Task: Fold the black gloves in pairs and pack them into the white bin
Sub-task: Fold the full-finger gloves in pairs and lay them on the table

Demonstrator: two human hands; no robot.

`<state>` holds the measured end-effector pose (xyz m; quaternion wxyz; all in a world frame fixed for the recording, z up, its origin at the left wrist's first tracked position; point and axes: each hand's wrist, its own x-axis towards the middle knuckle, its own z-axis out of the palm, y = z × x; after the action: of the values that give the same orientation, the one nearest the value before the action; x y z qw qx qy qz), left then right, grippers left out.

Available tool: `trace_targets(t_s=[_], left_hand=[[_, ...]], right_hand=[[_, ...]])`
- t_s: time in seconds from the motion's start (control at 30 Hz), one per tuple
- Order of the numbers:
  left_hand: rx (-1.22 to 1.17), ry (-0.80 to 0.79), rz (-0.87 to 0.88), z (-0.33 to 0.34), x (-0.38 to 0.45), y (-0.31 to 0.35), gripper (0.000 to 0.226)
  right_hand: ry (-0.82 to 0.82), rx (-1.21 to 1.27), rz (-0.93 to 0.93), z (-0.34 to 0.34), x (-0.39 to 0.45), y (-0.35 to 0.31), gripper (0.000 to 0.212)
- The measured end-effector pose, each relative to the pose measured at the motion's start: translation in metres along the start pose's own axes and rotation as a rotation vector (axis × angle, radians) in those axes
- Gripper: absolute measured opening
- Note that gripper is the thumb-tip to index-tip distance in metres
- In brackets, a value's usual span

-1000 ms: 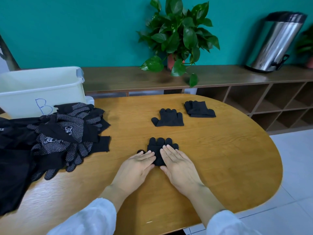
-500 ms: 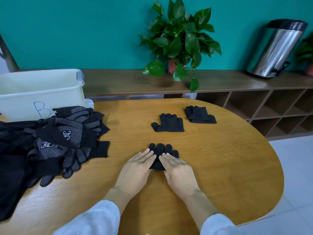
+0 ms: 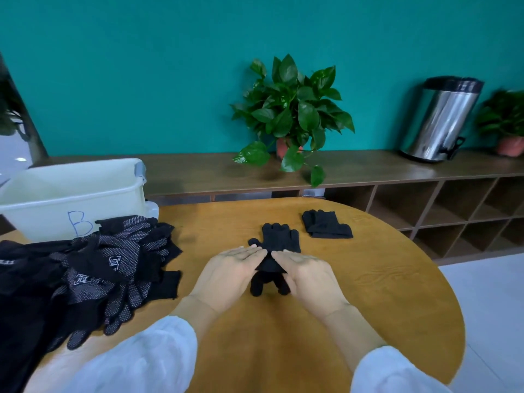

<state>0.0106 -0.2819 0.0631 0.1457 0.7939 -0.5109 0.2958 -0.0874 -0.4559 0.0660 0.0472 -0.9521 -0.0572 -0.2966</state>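
I see a round wooden table (image 3: pixel 368 279) before a teal wall (image 3: pixel 141 80), with a shelf unit behind carrying a potted plant (image 3: pixel 289 109) and a steel bin (image 3: pixel 442 117). The white bin (image 3: pixel 42 211) sits at the table's far-left edge behind a heap of black gloves (image 3: pixel 107 265). Near the middle, my left hand (image 3: pixel 226 276) and right hand (image 3: pixel 309 279) pinch a glove pair (image 3: pixel 269 276), now raised and folding rather than pressed flat.

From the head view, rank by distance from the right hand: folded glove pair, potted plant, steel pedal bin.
Measured from the right hand:
1. Folded glove pair, on the table just beyond it.
2. Potted plant, on the shelf behind, centre.
3. Steel pedal bin, shelf, far right.
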Motion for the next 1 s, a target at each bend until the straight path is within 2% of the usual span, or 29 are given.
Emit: trace_targets(t_s=[0.07,0.13,0.37,0.5,0.6,0.67,0.73,0.8,0.87,1.0], left_hand=[[0.030,0.008,0.010,-0.004,0.019,-0.004,0.051],[0.053,0.009,0.012,-0.003,0.037,-0.010,0.046],[-0.021,-0.055,0.005,0.032,0.098,-0.049,0.018],[-0.062,-0.127,-0.029,0.061,0.131,-0.079,0.027],[-0.011,-0.021,0.010,0.082,0.151,-0.092,0.039],[-0.013,0.030,0.023,0.101,0.144,-0.091,0.051],[-0.034,-0.025,0.050,0.126,0.113,-0.081,0.059],[-0.033,-0.140,0.086,0.148,0.075,-0.070,0.066],[-0.060,-0.170,0.056,0.162,0.053,-0.065,0.069],[-0.042,-0.159,0.012,0.164,0.053,-0.065,0.063]], right_hand=[[-0.037,0.005,0.012,-0.009,0.015,0.011,0.028],[-0.055,0.022,0.029,-0.013,0.030,0.025,0.022],[-0.131,0.031,0.069,0.004,0.083,0.076,0.022],[-0.159,-0.003,0.090,0.023,0.118,0.108,0.022],[-0.052,-0.084,0.038,0.040,0.138,0.127,0.027],[0.030,-0.104,-0.003,0.059,0.129,0.135,0.042],[-0.003,-0.106,-0.046,0.087,0.101,0.136,0.057],[-0.118,-0.115,-0.096,0.113,0.068,0.133,0.066],[-0.158,-0.091,-0.081,0.128,0.050,0.130,0.066],[-0.122,-0.062,-0.043,0.130,0.050,0.129,0.063]])
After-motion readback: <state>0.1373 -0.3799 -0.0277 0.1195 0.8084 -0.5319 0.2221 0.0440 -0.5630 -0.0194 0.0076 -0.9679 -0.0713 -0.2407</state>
